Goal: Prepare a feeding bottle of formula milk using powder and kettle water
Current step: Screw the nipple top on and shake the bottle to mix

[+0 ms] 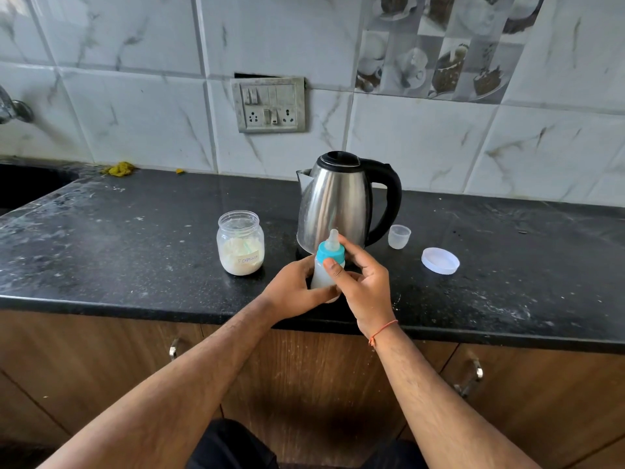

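Feeding bottle (325, 270) upright, teat up, left hand (293, 288) gripping body, right hand (363, 282) pinching blue collar (329, 254)

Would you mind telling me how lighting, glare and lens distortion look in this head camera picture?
Head view: soft, even daylight; bright streaks of glare on the stainless-steel kettle; wide-angle bending curves the black stone counter's edge and the wall tiles; the blue-capped feeding bottle and both hands are sharp; a dark shadow falls on the wooden cabinet below.
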